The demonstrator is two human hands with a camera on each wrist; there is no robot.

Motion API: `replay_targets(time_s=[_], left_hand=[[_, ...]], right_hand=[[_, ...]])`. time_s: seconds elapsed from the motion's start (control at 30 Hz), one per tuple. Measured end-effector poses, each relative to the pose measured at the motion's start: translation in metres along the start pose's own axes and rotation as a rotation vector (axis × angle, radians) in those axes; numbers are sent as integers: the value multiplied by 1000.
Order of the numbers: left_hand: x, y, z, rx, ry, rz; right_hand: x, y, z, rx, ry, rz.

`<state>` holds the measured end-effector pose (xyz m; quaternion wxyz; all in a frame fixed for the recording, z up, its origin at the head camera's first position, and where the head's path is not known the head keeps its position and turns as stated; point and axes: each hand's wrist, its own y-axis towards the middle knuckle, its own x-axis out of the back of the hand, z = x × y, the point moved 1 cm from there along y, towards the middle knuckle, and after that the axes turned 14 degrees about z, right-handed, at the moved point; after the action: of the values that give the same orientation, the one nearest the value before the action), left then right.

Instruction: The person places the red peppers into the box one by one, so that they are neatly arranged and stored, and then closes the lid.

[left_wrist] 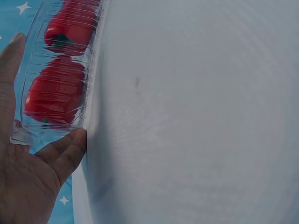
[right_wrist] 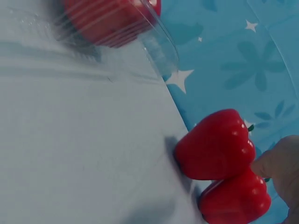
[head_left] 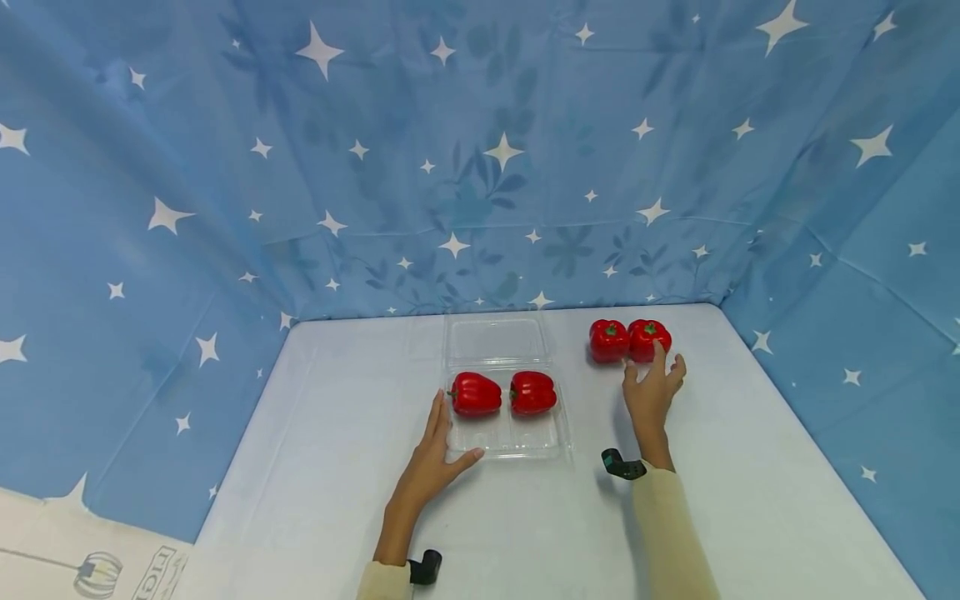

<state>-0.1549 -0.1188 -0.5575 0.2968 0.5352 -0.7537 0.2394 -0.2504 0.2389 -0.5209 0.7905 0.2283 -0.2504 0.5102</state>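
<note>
Two red bell peppers [head_left: 476, 394] lie on their sides in the far part of a clear plastic clamshell container [head_left: 504, 456], whose lid [head_left: 497, 340] is folded back. My left hand [head_left: 431, 462] rests along the container's left side and near corner, fingers straight and thumb spread; in the left wrist view its fingertips [left_wrist: 77, 140] are right at the container's edge. To the right, two more red bell peppers [head_left: 608, 342] stand side by side with green stems up. My right hand [head_left: 651, 396] is at the right-hand pepper [head_left: 649, 332], fingers spread, index fingertip overlapping it.
A white-covered table [head_left: 337, 400] carries everything. Behind and beside it hangs a blue curtain [head_left: 465, 167] with white stars. Black wrist cameras [head_left: 624, 465] are strapped to both wrists.
</note>
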Motion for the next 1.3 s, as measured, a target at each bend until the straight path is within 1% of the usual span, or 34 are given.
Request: replay_targets(time_s=[0.13, 0.3, 0.4, 0.47, 0.57, 0.67, 0.83, 1.03, 1.3], left_hand=[[1, -1, 1, 10, 10, -1], [0, -2, 1, 22, -9, 10], [-1, -2, 0, 15, -18, 11], [-2, -1, -1, 11, -12, 8], [-3, -1, -1, 13, -8, 6], [-2, -1, -1, 18, -5, 9], [-2, -1, -2, 8, -4, 8], [-3, 0, -2, 13, -7, 20], [-1, 0, -2, 3, 6, 15]], right_hand=[[0, 8, -6, -25, -47, 99], [2, 16, -15, -53, -78, 199], [4, 19, -20, -72, -91, 247], [6, 21, -22, -64, -95, 258], [7, 24, -24, -44, -77, 240], [6, 27, -26, -40, -38, 203], [7, 31, -29, -52, 31, 142], [12, 32, -34, -70, 89, 58], [16, 32, -39, -70, 157, 3]])
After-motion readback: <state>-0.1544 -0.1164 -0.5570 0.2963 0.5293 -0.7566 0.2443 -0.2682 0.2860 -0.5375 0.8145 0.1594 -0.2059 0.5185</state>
